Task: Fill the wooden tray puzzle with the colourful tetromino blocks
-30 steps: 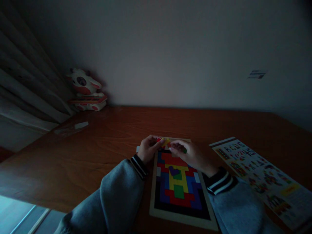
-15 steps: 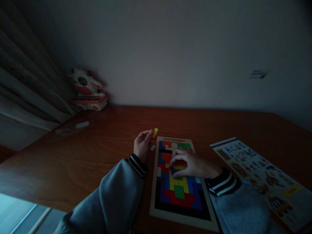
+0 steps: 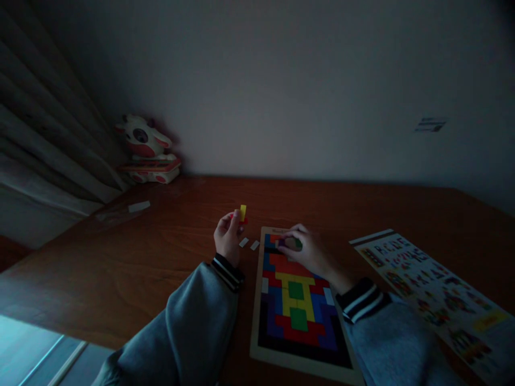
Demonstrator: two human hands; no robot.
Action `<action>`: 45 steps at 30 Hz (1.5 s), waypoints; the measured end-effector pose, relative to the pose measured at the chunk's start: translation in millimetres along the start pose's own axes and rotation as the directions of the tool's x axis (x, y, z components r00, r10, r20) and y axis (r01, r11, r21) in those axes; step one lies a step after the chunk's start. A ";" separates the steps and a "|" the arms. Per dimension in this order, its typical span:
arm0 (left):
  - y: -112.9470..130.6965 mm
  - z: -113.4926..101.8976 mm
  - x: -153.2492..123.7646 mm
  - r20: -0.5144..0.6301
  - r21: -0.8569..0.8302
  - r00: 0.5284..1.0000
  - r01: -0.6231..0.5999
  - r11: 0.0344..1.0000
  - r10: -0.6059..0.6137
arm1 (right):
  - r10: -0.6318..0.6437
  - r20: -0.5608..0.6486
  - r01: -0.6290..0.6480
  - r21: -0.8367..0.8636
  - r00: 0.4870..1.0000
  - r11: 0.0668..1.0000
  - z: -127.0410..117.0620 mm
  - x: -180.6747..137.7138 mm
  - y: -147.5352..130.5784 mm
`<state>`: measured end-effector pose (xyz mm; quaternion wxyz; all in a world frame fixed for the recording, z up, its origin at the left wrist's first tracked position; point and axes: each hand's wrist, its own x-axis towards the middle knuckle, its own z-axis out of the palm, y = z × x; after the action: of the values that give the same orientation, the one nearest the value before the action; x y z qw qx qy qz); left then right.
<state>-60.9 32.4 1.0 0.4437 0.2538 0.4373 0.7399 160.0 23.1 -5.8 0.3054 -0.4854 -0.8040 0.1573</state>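
Observation:
My left hand (image 3: 228, 234), left of the board, pinches a yellow puzzle piece (image 3: 243, 213) together with a red piece (image 3: 244, 220). A wooden puzzle board (image 3: 254, 332) lies flat with colourful block pieces fitted in it, among them a green piece (image 3: 298, 319) and a black area along the bottom. Over the board's upper part, my right hand (image 3: 303, 249) has its fingers closed on a purple puzzle piece (image 3: 282, 243). The hand hides much of the board's top right. Two small white pieces (image 3: 243, 242) rest on the table beside the board's upper left.
A printed pattern sheet (image 3: 426, 289) lies to the right of the board. At the back left of the brown table (image 3: 161, 246) stands a cow-shaped toy (image 3: 147, 147), near a curtain (image 3: 36, 145). A pale strip (image 3: 139, 206) lies in front of the toy.
My right hand has moved up the board with the purple piece, uncovering the yellow and green middle. My left hand has shifted slightly left, and a second white piece now shows near it.

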 end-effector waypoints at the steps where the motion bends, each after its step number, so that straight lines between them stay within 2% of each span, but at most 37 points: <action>1: -0.5 1.1 -1.9 0.022 0.005 1.000 0.017 1.000 -0.017 | 0.001 0.003 -0.001 -0.025 1.000 1.000 2.4 1.2 -0.7; 7: -4.6 5.6 -10.6 0.193 0.060 0.969 0.147 0.987 -0.156 | -0.088 0.040 0.093 -0.151 0.995 0.984 -2.0 -7.8 -8.6; 14: -10.6 5.8 -19.6 0.389 0.228 0.895 0.138 0.964 -0.221 | -0.212 0.143 0.247 -0.303 0.967 0.921 -18.1 -18.0 -13.1; 18: -14.6 4.5 -19.8 0.420 0.252 0.891 0.071 0.965 -0.175 | -0.228 0.168 0.274 -0.342 0.959 0.899 -18.9 -17.4 -11.8; 25: -16.7 2.2 -17.4 0.447 0.299 0.875 0.053 0.953 -0.188 | -0.233 0.156 0.276 -0.377 0.960 0.884 -16.7 -19.1 -10.9; 29: -14.3 2.9 -19.6 0.472 0.325 0.861 0.032 0.945 -0.191 | -0.179 0.038 0.183 -0.212 0.983 0.960 -12.3 -17.3 -11.6; 31: -12.3 4.3 -22.5 0.504 0.328 0.841 0.024 0.944 -0.197 | -0.105 -0.059 0.103 -0.039 0.993 0.994 -10.7 -15.7 -14.6; 33: -10.5 5.9 -26.1 0.553 0.320 0.808 0.019 0.947 -0.203 | -0.029 -0.105 0.045 0.153 0.994 0.987 -10.4 -14.3 -19.4; 35: -9.3 7.2 -29.0 0.603 0.305 0.772 0.009 0.952 -0.201 | 0.033 -0.103 0.000 0.302 0.994 0.953 -11.5 -13.6 -24.2; 37: -9.0 7.6 -30.5 0.629 0.289 0.755 -0.005 0.957 -0.186 | 0.085 -0.065 -0.052 0.405 0.994 0.913 -14.0 -13.2 -26.5; 42: -9.7 4.7 -28.1 0.582 0.315 0.791 -0.006 0.949 -0.188 | 0.238 0.025 -0.206 0.596 0.971 0.776 -25.6 -12.7 -13.3; 45: -11.2 2.9 -25.4 0.565 0.342 0.800 -0.005 0.940 -0.202 | 0.295 0.034 -0.255 0.604 0.955 0.755 -34.3 -14.4 1.6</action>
<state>-41.7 13.7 -7.1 0.5479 0.5184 0.4060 0.5160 188.1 9.8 14.7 0.4424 -0.4806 -0.6219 0.4319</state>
